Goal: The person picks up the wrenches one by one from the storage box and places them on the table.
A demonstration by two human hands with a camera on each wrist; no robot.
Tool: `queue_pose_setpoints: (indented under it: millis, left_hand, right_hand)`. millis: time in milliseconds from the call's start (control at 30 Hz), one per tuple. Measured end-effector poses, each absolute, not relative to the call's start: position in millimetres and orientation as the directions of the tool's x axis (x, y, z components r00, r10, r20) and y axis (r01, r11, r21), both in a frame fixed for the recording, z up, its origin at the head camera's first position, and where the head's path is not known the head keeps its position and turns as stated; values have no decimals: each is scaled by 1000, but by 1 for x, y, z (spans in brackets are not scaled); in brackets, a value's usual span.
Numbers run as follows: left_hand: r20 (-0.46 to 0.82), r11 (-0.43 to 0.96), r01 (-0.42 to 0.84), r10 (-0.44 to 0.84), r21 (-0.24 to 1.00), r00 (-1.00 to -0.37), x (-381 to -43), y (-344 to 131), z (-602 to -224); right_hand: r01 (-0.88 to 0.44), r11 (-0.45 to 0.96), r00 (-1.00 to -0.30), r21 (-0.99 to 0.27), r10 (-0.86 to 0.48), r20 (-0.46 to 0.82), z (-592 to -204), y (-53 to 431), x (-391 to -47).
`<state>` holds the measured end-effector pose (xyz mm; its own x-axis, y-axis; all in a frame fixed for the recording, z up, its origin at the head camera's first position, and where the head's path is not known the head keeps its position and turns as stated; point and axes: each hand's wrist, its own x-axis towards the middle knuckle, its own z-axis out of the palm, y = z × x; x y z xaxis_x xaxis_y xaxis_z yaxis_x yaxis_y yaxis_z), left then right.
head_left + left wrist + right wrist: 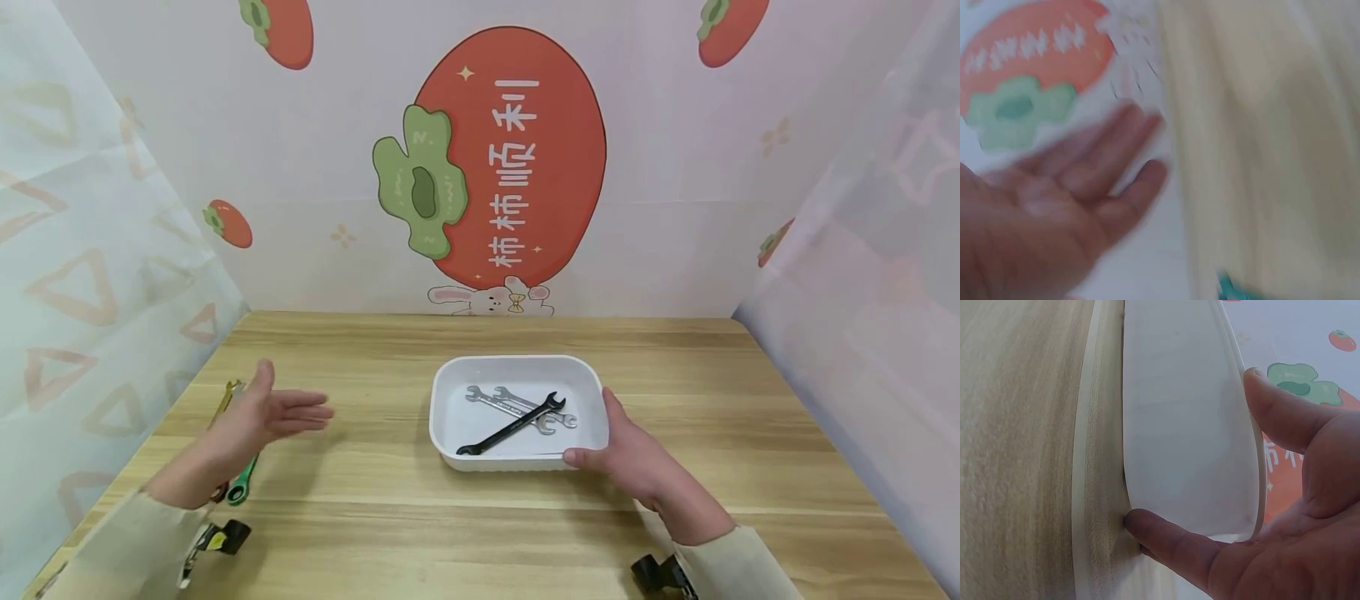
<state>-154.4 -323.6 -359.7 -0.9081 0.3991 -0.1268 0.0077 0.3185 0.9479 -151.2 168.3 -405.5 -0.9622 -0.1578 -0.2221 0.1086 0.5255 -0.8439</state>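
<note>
A white plastic box (502,464) sits mid-table, and my right hand (633,454) grips its near right corner. The right wrist view has the thumb (1288,415) at the box's rim and a finger (1172,540) low along its wall. Inside the box a black open-end wrench (506,432) lies slantwise over two small silver wrenches (487,402). My left hand (273,417) is held above the table's left side, fingers extended, with nothing in it. Beneath and beside it lie a green wrench (241,485) and a gold-coloured wrench (224,400), partly hidden by the forearm.
The wooden table (480,533) ends at a back sheet printed with a large persimmon (555,167). Pale printed sheets (97,250) hang along both sides. A small black device (236,536) is strapped at each wrist.
</note>
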Motion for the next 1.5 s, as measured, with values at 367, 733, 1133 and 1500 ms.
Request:
queue_pose_setpoints:
  millis: [367,733,1133,1500]
  left_hand:
    - [40,58,160,833,985,-552,-187,-196,-347]
    - [-376,432,-7,776,902,-506,-203,-110,-365]
    - [-446,511,-5,744,859,-497,-209,-98,-376]
    - [-392,489,48,751,871,-531,-219,-100,-381]
  right_hand:
    - [104,520,-965,-848,-155,-214,-408,169,-152]
    - [75,489,-971,-869,-164,-176,-410,168,-153]
    - [71,496,-971,-865,-163,-173,-407,166,-151]
    - [74,507,-968,-859,-170,-184,-401,166,-147]
